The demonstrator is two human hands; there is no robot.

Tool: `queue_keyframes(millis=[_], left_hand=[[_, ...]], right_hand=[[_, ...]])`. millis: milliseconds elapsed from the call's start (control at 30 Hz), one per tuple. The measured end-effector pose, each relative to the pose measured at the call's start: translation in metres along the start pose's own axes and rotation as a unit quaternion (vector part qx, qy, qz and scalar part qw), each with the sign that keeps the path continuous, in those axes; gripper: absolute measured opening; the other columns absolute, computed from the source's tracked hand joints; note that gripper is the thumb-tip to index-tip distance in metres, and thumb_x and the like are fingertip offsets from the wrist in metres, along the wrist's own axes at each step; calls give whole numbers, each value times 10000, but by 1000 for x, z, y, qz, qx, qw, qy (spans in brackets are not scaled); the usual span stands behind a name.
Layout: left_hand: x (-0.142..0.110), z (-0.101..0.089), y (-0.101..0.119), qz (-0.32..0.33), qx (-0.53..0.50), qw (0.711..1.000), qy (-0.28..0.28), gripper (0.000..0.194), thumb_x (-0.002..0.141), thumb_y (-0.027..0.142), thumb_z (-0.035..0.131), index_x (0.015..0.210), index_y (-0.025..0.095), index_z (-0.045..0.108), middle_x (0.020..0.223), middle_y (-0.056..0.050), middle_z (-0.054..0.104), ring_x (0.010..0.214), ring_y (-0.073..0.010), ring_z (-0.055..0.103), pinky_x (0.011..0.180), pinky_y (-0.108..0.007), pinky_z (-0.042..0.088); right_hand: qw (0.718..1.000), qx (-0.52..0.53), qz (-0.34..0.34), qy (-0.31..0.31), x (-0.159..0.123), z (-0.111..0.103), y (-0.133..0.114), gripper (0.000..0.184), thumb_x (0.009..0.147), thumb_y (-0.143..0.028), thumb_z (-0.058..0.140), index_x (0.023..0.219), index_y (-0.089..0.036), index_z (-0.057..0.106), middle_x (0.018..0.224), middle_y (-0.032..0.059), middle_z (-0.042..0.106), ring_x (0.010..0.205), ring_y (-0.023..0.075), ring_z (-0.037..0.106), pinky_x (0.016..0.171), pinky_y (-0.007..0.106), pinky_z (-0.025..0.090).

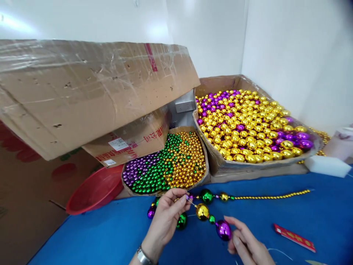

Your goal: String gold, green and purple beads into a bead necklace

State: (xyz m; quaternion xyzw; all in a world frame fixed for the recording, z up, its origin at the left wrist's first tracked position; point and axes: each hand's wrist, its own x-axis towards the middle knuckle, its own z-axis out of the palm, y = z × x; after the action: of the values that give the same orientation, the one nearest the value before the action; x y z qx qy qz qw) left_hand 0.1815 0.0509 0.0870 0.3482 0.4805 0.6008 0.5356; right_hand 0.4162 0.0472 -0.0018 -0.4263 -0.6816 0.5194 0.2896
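My left hand (pixel 168 212) is closed in a pinch on a thin needle or thread with a small purple bead at its tip. My right hand (pixel 245 243) holds a large purple bead (pixel 223 230) at the end of a bead string. The string (pixel 209 209) runs from there over a small green bead and a large gold bead (pixel 202 211) up to a green bead (pixel 206 195) and a thin gold bead strand (pixel 273 196) lying on the blue table (pixel 96 235). Loose purple and green beads lie by my left hand.
A cardboard tray of small purple, green and gold beads (pixel 165 165) stands just behind my hands. A bigger box of large gold and purple beads (pixel 248 125) is at the right back. A red bowl (pixel 95 189), folded cardboard (pixel 82 92), a white foam block (pixel 327 165) and a red packet (pixel 294 237) lie around.
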Motion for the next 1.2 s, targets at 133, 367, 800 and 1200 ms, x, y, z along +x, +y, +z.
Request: queue_keyframes(millis=[133,367,800,1200], left_hand=[[-3,4,-7,45,102,994,4,187,723,201,730,876,160,631,803,-7,630,696,-82,549,631,-175,444],[-10,18,-46,20,150,988,-24,145,778,288,668,840,157,662,790,-31,658,652,-103,545,599,-208,441],[-13,81,31,260,276,918,-118,78,821,200,598,770,174,652,940,-67,670,873,-187,615,781,-297,477],[-22,88,-82,213,372,853,-298,437,713,360,698,1112,222,583,1027,-66,656,969,-234,578,893,-336,397]], right_hand=[[999,-17,26,-11,2,4,8,441,961,-433,227,1357,-255,307,841,26,651,794,174,631,763,266,441],[998,-57,25,-3,8,21,50,445,941,-337,230,1353,-205,335,790,41,675,730,192,659,700,274,490],[984,-97,-143,41,3,-28,-31,331,945,-317,393,1260,-271,482,1168,61,606,946,171,618,788,253,505],[979,49,-91,174,-9,-39,-49,277,919,-424,423,1025,-221,579,590,-39,486,549,124,496,554,219,426]])
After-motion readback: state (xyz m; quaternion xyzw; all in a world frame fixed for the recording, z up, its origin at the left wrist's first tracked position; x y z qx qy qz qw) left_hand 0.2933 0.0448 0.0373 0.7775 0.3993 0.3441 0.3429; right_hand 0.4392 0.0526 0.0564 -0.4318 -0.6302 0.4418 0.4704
